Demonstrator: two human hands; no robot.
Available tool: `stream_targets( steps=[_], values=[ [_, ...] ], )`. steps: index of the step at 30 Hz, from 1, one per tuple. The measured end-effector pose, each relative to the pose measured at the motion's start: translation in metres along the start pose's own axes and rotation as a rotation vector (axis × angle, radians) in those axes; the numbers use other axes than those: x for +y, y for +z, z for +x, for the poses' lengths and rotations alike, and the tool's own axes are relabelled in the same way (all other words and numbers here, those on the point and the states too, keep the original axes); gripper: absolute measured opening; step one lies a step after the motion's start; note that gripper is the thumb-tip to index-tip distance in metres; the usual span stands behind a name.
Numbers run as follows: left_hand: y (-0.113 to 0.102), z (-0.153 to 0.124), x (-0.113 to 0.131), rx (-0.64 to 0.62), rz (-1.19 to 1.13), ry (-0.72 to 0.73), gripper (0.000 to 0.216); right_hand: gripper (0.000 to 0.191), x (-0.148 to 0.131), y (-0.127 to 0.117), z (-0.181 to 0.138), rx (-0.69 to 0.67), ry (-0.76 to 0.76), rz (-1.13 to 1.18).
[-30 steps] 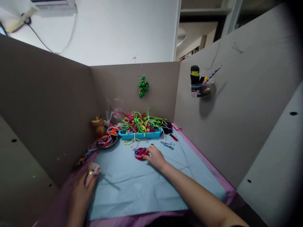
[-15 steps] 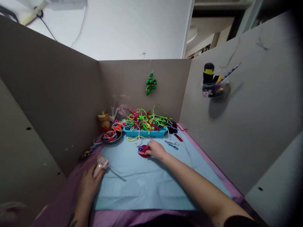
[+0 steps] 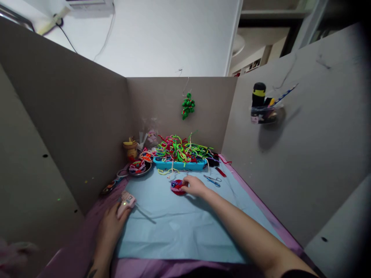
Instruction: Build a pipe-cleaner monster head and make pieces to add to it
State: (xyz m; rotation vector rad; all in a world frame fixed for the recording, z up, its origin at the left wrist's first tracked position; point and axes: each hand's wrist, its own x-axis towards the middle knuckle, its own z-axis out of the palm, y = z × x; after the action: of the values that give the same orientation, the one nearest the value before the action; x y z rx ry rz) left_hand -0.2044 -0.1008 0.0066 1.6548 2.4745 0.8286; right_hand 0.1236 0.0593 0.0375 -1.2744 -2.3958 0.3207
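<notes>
My left hand [image 3: 113, 222] is closed around a small pink glue gun [image 3: 126, 202] at the left edge of the blue mat. A small light glows on the glue gun, and a thin greyish stick [image 3: 146, 213] reaches out from it over the mat. At the middle of the mat, my right hand [image 3: 194, 185] pinches the right side of a round red fuzzy piece [image 3: 179, 187]. Pink and purple-blue bits sit on the left part of that piece. My right fingertips partly cover it.
Behind is a blue tray [image 3: 179, 165] heaped with coloured pipe cleaners [image 3: 181, 148]. A metal bowl [image 3: 139, 172] of fuzzy crafts stands left of it. Scissors [image 3: 213, 180] and a red strip [image 3: 220, 172] lie right. Grey panels [image 3: 162, 100] enclose three sides; a clear holder [image 3: 265, 112] hangs on the right one.
The whole view has shifted slightly, so everything appears a little further right and lower. Both hands keep their hold, with no clear movement against the mat.
</notes>
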Motion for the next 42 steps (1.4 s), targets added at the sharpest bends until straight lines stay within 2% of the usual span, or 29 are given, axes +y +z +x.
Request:
stream_targets(
  steps=[3, 15, 23, 26, 28, 30, 32, 34, 36, 38, 40, 42],
  values=[
    [0.000, 0.000, 0.000, -0.015, -0.003, -0.012, 0.060, 0.004, 0.000, 0.000, -0.003, 0.011, -0.001, 0.019],
    [0.000, 0.000, -0.002, 0.009, 0.019, -0.005, 0.060, 0.008, -0.003, 0.008, 0.001, 0.063, 0.014, 0.006],
    [0.003, 0.000, -0.003, 0.011, 0.054, 0.001, 0.058, 0.019, 0.011, 0.004, -0.004, 0.216, 0.002, 0.090],
    [-0.004, -0.004, 0.000, -0.026, 0.116, 0.038, 0.051, 0.020, 0.015, 0.008, -0.009, 0.246, -0.053, 0.117],
    [-0.015, -0.009, 0.006, -0.028, 0.246, 0.041, 0.044, 0.020, 0.016, 0.012, -0.011, 0.271, -0.078, 0.130],
    [-0.028, -0.013, 0.020, 0.038, 0.398, 0.021, 0.039, 0.020, 0.016, 0.018, -0.012, 0.304, -0.087, 0.140],
    [-0.033, -0.015, 0.045, 0.147, 0.452, 0.019, 0.041, 0.019, 0.015, 0.025, -0.012, 0.347, -0.085, 0.146],
    [-0.025, -0.012, 0.079, 0.146, 0.345, 0.173, 0.039, 0.020, 0.012, 0.031, -0.014, 0.393, -0.081, 0.144],
    [-0.003, -0.006, 0.115, 0.002, 0.191, 0.367, 0.037, 0.020, 0.010, 0.035, -0.019, 0.427, -0.085, 0.131],
    [0.026, -0.001, 0.145, -0.075, 0.127, 0.493, 0.043, 0.022, 0.006, 0.038, -0.025, 0.440, -0.102, 0.107],
    [0.054, 0.003, 0.164, -0.085, 0.130, 0.522, 0.052, 0.024, 0.003, 0.039, -0.032, 0.433, -0.126, 0.075],
    [0.073, 0.005, 0.170, -0.077, 0.143, 0.526, 0.057, 0.026, 0.000, 0.040, -0.038, 0.418, -0.146, 0.043]
  ],
)
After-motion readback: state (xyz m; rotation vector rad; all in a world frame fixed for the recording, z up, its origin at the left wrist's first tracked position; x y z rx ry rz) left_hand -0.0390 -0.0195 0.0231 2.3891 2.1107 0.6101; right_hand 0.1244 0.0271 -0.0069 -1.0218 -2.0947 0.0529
